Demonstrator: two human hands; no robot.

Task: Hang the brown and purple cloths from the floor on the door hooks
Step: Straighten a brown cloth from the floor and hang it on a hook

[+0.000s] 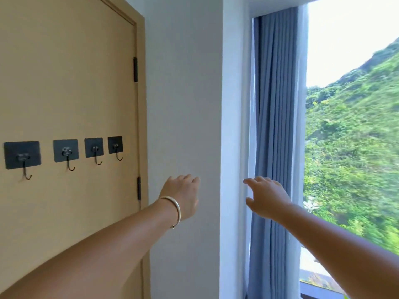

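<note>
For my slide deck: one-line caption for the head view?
Both empty hands, left hand and right hand, reach out beside a door with four bare hooks.

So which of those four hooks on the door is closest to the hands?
The rightmost hook, the one nearest the door's hinged edge. It sits closest to the left hand; the other three run off further left. All four hang bare.

Home: hooked door [69, 83], curtained window [349, 126]

No readable text, label, brand, number or sign appears anywhere on the door, hooks, wall or curtain.
</note>
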